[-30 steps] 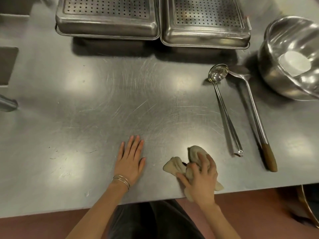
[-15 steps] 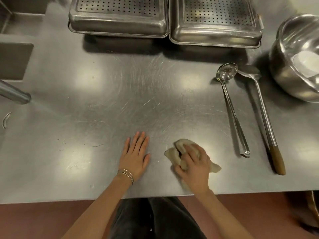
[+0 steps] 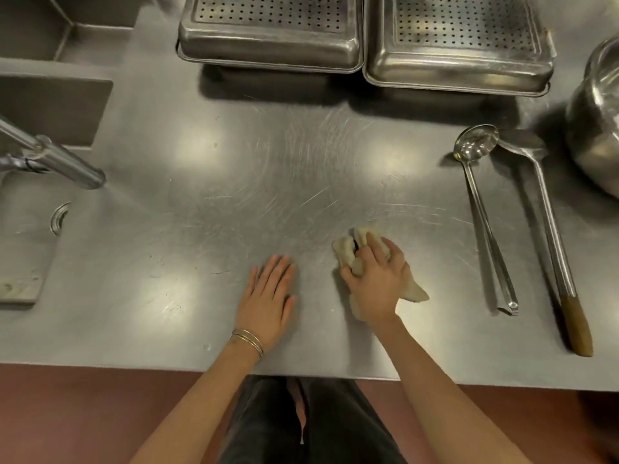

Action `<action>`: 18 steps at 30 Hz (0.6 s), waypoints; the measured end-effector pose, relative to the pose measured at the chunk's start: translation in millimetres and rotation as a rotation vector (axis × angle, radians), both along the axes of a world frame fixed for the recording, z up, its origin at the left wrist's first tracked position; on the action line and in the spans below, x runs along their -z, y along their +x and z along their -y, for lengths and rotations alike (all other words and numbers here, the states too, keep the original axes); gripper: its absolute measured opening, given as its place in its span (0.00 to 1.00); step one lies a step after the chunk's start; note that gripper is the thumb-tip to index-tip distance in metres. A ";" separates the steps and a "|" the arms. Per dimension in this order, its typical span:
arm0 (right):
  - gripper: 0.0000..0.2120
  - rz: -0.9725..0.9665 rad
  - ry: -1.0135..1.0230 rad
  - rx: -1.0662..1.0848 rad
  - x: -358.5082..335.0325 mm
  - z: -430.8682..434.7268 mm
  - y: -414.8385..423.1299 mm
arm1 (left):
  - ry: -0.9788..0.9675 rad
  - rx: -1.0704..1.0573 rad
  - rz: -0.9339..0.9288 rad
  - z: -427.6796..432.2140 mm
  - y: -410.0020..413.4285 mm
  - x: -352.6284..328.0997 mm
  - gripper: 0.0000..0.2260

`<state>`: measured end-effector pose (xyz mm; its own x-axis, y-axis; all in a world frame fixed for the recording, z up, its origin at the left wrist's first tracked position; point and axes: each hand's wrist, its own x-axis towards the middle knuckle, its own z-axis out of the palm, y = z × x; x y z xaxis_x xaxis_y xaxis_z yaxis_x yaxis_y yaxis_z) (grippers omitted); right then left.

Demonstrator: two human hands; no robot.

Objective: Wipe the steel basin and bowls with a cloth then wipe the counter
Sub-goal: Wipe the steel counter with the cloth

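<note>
My right hand [image 3: 376, 279] grips a crumpled beige cloth [image 3: 346, 251] and presses it onto the scratched steel counter [image 3: 268, 182] near the front edge. Part of the cloth sticks out beyond the fingers and another flap [image 3: 415, 293] trails to the right of the wrist. My left hand [image 3: 268, 296] lies flat on the counter just left of the cloth, fingers straight, with thin bangles on the wrist. A large steel bowl [image 3: 596, 135] stands at the far right, cut off by the frame.
Two perforated steel pans [image 3: 271, 38] [image 3: 459, 45] sit upside down at the back. A ladle [image 3: 482, 209] and a wooden-handled spatula [image 3: 549, 236] lie to the right. A sink [image 3: 30, 222] with a tap [image 3: 57, 159] is at the left.
My right hand has slid the cloth away from the counter's front edge, further onto the surface. My left hand stays flat in place. The view has shifted left, showing the sink and tap.
</note>
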<state>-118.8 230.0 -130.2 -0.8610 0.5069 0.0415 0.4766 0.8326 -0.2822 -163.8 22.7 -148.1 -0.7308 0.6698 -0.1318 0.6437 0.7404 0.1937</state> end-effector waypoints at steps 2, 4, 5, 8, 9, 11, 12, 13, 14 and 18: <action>0.18 -0.030 -0.002 -0.225 4.3 35.0 28.3 | 0.013 -0.046 -0.021 31.5 0.0 -2.0 0.24; 0.16 -0.078 -0.007 -0.414 8.3 46.4 68.6 | -0.013 -0.034 -0.024 59.4 1.3 -1.2 0.24; 0.16 -0.099 0.013 -0.473 9.0 42.1 84.7 | -0.032 -0.003 -0.020 67.3 -0.3 0.0 0.24; 0.21 -0.021 0.059 -0.357 6.6 23.2 91.7 | -0.027 0.068 -0.026 78.5 -10.9 -3.2 0.24; 0.25 0.037 0.055 -0.229 6.0 23.2 78.2 | 0.001 0.048 -0.035 83.7 -15.8 -8.1 0.23; 0.31 0.096 0.014 0.065 1.5 42.9 39.6 | 0.059 -0.045 -0.029 108.3 -25.6 -18.8 0.23; 0.32 0.100 -0.008 0.159 -1.9 59.5 20.1 | 0.077 -0.094 -0.025 128.0 -28.5 -22.2 0.24; 0.31 0.094 -0.014 0.187 -3.9 78.3 2.7 | 0.083 -0.117 -0.025 150.8 -29.9 -23.4 0.24; 0.29 0.085 -0.002 0.160 -4.3 98.9 -11.0 | 0.073 -0.111 -0.025 174.2 -30.1 -21.8 0.24; 0.19 0.010 0.072 -0.088 3.9 190.8 -14.4 | 0.001 -0.017 0.004 235.0 -35.3 0.9 0.23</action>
